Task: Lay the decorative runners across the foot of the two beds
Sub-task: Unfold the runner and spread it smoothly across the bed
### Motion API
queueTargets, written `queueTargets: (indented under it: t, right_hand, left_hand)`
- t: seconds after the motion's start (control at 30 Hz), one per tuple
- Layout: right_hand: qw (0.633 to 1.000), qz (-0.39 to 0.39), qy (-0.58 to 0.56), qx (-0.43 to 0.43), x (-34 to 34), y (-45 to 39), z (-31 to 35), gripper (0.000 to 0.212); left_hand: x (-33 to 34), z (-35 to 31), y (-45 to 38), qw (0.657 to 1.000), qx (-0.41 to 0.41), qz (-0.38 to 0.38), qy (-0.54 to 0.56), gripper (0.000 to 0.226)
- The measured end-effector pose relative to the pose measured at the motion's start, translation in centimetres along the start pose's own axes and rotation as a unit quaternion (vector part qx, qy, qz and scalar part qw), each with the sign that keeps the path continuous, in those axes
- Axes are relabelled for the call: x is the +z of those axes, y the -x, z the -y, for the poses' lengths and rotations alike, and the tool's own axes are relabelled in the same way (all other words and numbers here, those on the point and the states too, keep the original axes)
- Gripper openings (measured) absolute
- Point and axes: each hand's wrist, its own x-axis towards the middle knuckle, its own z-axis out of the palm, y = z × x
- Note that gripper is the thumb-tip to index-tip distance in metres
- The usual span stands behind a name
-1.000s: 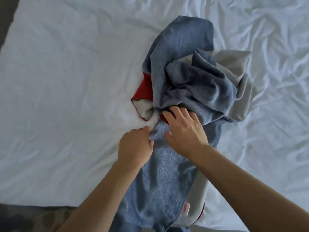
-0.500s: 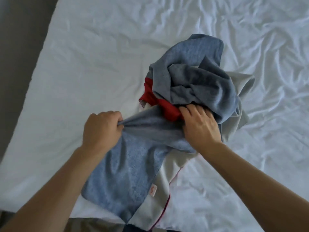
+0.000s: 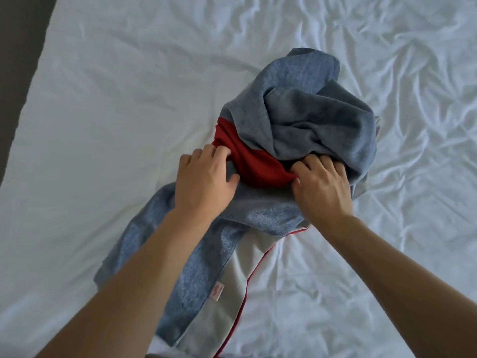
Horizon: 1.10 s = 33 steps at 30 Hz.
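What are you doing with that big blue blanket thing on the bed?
A person is sorting out a crumpled bed runner, blue with a red band and grey backing, heaped on the white sheet. The left hand has its fingertips on the red part, and the right hand pinches the fabric where red meets blue. The runner is bunched up, not yet laid flat across the bed.

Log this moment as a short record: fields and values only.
surface: bed with a wrinkled white sheet
runner: blue, bunched in a heap, one end trailing toward the near edge
red band: showing between the hands
left hand: fingers on the red band's left end
right hand: grips the red band's right end
laid flat: no
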Motion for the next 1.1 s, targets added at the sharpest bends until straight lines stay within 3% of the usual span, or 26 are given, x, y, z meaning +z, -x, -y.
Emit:
queueTargets:
  t: [0.2, 0.37, 0.67, 0.9, 1.0, 1.1]
  right_hand:
    - [0.999, -0.036, -0.021, -0.004, -1.6, 1.1, -1.8, 0.005]
    - [0.998, -0.040, -0.050, -0.006, -2.6, 2.1, -5.4, 0.009]
    - [0.996, -0.053, -0.063, 0.031, -2.1, 6.1, -20.9, 0.007]
    - [0.989, 0.046, -0.012, 0.142, -2.4, 10.8, -35.2, 0.019]
    - [0.984, 0.081, -0.024, 0.156, -2.5, 11.3, -37.1, 0.027]
    - [0.984, 0.054, -0.077, 0.151, -2.6, 10.1, -36.0, 0.030]
  left_hand:
    - [-0.5, -4.6, -2.0, 0.995, 0.088, -0.045, -0.007, 0.051]
    - [0.3, -9.7, -3.0, 0.988, 0.156, -0.012, -0.016, 0.049]
    - [4.5, -22.6, -3.1, 0.985, 0.167, -0.009, -0.031, 0.045]
    - [7.2, -33.7, -4.0, 0.978, 0.193, -0.042, -0.070, 0.037]
    - [8.0, -35.8, -4.3, 0.979, 0.183, -0.025, -0.087, 0.043]
    - [8.2, -36.4, -4.4, 0.982, 0.166, -0.023, -0.091, 0.051]
